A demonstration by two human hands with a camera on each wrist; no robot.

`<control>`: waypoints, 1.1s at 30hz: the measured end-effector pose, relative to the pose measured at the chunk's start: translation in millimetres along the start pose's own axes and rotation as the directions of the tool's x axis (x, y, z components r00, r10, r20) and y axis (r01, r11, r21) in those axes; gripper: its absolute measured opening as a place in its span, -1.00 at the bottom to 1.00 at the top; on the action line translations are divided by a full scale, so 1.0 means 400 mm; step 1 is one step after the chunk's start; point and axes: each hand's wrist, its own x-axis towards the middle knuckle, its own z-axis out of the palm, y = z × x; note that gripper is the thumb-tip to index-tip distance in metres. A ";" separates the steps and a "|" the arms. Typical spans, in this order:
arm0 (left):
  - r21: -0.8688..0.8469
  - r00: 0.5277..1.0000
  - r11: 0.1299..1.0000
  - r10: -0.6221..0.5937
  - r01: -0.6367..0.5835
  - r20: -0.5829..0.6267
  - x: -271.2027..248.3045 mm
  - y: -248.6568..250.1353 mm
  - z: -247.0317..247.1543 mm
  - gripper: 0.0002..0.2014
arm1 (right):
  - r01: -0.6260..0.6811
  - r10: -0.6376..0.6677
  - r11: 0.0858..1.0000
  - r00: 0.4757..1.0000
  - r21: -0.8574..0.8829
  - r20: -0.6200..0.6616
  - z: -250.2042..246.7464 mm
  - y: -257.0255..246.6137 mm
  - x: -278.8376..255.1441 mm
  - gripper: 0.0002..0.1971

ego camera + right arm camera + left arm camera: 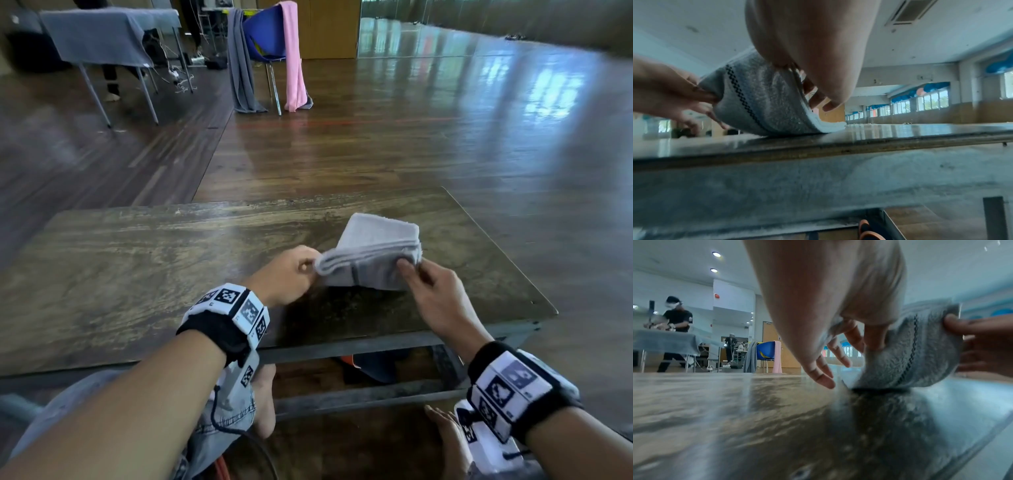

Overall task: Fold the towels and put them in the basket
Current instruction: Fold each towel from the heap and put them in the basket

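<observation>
A small grey towel (373,253), folded into several layers with a dark zigzag stripe (912,350), is on the right half of the low wooden table (137,260). Its near edge is lifted off the top; the far part lies flat. My left hand (291,270) pinches the towel's left end, the other fingers (822,369) spread downward. My right hand (428,291) pinches the right end with thumb on the near face. The towel (764,104) curves down to the tabletop in the right wrist view. No basket is in view.
A blue chair (263,34) stands on the floor beyond, with a grey towel (239,68) and a pink towel (293,58) draped over it. A cloth-covered table (99,34) is at the far left, where a person (676,324) works. My knees are under the table's near edge.
</observation>
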 end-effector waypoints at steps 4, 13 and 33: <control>-0.180 0.985 0.977 -0.137 0.116 -0.109 0.034 0.029 0.003 -0.68 | -0.157 0.156 0.984 0.988 0.090 0.019 -0.022 -0.010 0.036 -0.42; 0.009 0.944 0.944 -0.330 0.330 -0.014 0.114 0.029 0.044 -0.69 | -0.295 0.307 0.945 0.949 -0.142 0.071 0.006 0.017 0.061 -0.43; 0.248 0.909 0.896 -0.293 0.369 -0.296 0.260 -0.013 0.130 -0.66 | -0.473 0.485 0.866 0.874 -0.164 0.041 0.049 0.060 0.195 -0.63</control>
